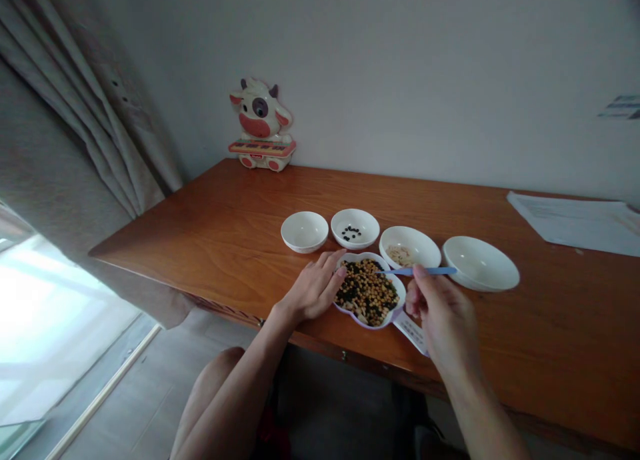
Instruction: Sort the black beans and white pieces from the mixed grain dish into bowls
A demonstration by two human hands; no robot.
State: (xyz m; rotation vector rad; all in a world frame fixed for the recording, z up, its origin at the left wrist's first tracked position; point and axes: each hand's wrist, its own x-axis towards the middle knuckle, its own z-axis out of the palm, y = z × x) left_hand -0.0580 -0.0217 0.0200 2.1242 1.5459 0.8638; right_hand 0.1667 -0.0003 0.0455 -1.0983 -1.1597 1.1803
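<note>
A flower-shaped dish near the table's front edge holds mixed yellow, black and pale beans. My left hand rests at its left rim, fingers curled against it. My right hand pinches blue tweezers, whose tip reaches over the beans. Behind the dish stands a row of white bowls: an empty one, one with a few black beans, one with pale beans and an empty one.
The wooden table stands against a white wall. A cow-shaped toy keyboard sits at the back left. Papers lie at the back right, a paper slip by the dish. Curtains hang left.
</note>
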